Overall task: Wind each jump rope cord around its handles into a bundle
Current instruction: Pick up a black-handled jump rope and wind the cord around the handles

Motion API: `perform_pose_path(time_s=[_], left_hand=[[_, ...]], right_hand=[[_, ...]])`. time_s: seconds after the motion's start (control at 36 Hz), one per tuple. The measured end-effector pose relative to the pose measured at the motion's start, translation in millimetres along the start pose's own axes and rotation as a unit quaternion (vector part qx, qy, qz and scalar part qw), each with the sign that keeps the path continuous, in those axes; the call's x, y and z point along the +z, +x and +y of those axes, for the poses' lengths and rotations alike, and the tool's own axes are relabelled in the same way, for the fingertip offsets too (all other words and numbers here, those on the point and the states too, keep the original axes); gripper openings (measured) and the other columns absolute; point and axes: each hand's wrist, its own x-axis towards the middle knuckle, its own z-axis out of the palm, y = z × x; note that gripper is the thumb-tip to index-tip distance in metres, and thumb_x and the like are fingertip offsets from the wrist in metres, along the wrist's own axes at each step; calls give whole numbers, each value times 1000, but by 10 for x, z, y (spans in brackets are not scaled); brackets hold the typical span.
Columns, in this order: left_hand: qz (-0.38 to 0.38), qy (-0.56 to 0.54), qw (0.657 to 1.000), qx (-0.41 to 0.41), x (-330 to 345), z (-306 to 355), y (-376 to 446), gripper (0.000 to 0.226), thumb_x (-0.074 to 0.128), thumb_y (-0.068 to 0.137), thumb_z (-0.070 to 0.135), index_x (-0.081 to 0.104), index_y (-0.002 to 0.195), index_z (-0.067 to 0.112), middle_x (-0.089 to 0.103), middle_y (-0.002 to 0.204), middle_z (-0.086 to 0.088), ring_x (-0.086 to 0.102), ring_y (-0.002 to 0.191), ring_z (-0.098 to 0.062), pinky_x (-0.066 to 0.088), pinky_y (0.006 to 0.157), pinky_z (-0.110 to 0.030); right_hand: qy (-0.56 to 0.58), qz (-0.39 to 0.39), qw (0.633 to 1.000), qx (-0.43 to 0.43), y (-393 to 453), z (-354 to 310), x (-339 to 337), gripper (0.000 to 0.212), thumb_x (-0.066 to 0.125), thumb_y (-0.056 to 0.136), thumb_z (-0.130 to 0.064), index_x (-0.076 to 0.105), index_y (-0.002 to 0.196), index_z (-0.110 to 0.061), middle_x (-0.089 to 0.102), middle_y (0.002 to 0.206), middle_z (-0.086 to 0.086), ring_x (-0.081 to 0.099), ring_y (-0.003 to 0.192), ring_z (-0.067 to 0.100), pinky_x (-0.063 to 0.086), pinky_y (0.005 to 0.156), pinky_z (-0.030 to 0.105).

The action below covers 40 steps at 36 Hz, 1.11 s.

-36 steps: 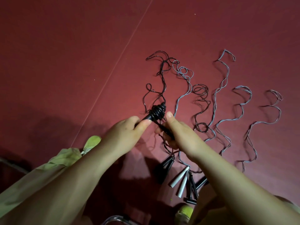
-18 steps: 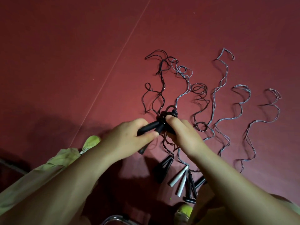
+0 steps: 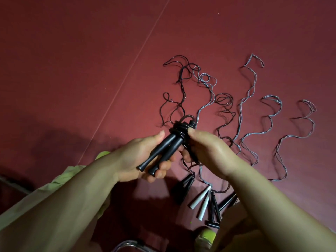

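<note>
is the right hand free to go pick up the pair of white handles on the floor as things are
Probably not yet: the right hand pinches the black cord wound on the pair of black handles. The white handles lie uncovered just below it, so the path looks clear once it lets go.

two white handles (image 3: 201, 202), two hands (image 3: 138, 160)

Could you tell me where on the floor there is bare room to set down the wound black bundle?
The red floor left of the pale seam line is bare, and so is the strip between that line and the black cords. Rightward it is crowded with wavy cords, with handles by the right hand.
</note>
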Motion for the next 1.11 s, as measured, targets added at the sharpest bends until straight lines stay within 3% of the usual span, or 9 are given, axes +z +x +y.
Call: perform_pose_path(time_s=[0.22, 0.36, 0.44, 0.58, 0.69, 0.78, 0.94, 1.03, 1.11], left_hand=[[159, 79, 983, 42, 43, -96, 124, 55, 26, 99, 49, 59, 81, 9, 50, 54, -2, 46, 45, -16, 27, 40, -21], [187, 94, 977, 34, 19, -75, 141, 53, 28, 101, 44, 60, 76, 10, 51, 51, -2, 46, 42, -17, 28, 39, -19], [197, 116, 973, 32, 0, -82, 145, 52, 29, 101, 43, 60, 73, 11, 51, 50, -1, 46, 43, -17, 28, 41, -22], [269, 210, 938, 62, -67, -152, 205, 49, 35, 97, 51, 60, 73, 16, 52, 52, 6, 45, 49, -14, 35, 53, -26], [290, 294, 908, 65, -81, -181, 190, 53, 31, 82, 65, 56, 84, 18, 54, 72, 5, 51, 72, -17, 45, 82, -38], [287, 358, 887, 56, -27, -152, 173, 38, 36, 94, 54, 47, 81, 20, 49, 74, 5, 47, 73, -15, 39, 71, -33], [306, 428, 848, 72, 60, -144, 164, 25, 53, 88, 49, 46, 91, 25, 54, 86, 8, 53, 83, -14, 37, 65, -23], [285, 407, 866, 60, 49, -119, 139, 40, 60, 76, 58, 50, 95, 24, 57, 84, 8, 52, 72, -7, 37, 62, -26], [208, 296, 930, 64, 15, -126, 124, 63, 60, 48, 71, 57, 84, 20, 60, 75, 4, 59, 77, -20, 40, 70, -32]], right_hand=[[-68, 41, 996, 42, -9, -9, 9, 40, 38, 101, -33, 58, 79, -7, 53, 59, 3, 47, 48, 13, 33, 40, 11], [-120, 87, 989, 27, 38, 98, 59, 52, 40, 99, -45, 53, 56, -17, 46, 45, -1, 42, 47, 19, 33, 53, 29], [-124, 106, 986, 25, 30, 136, 97, 56, 41, 98, -46, 54, 52, -17, 49, 46, 5, 45, 47, 19, 36, 52, 26], [-27, 65, 994, 88, 25, 131, 117, 58, 40, 93, -54, 65, 83, -3, 58, 54, 4, 54, 49, 18, 40, 53, 22], [-1, 28, 992, 120, 19, 140, 101, 78, 44, 59, -79, 67, 92, -13, 61, 65, 2, 56, 57, 21, 38, 56, 27], [-15, 29, 992, 120, 13, 129, 83, 81, 51, 60, -86, 67, 92, -13, 61, 67, 2, 56, 58, 21, 39, 55, 25], [-62, 86, 992, 66, 14, 114, 87, 48, 55, 86, -59, 63, 79, -12, 56, 58, 3, 48, 51, 20, 33, 54, 31], [-84, 97, 991, 20, 16, 114, 87, 41, 55, 78, -55, 58, 61, -18, 53, 53, 5, 45, 49, 21, 33, 54, 33], [-72, 95, 993, -13, 16, 114, 80, 48, 51, 67, -57, 59, 57, -11, 51, 53, 9, 46, 53, 21, 34, 57, 40]])
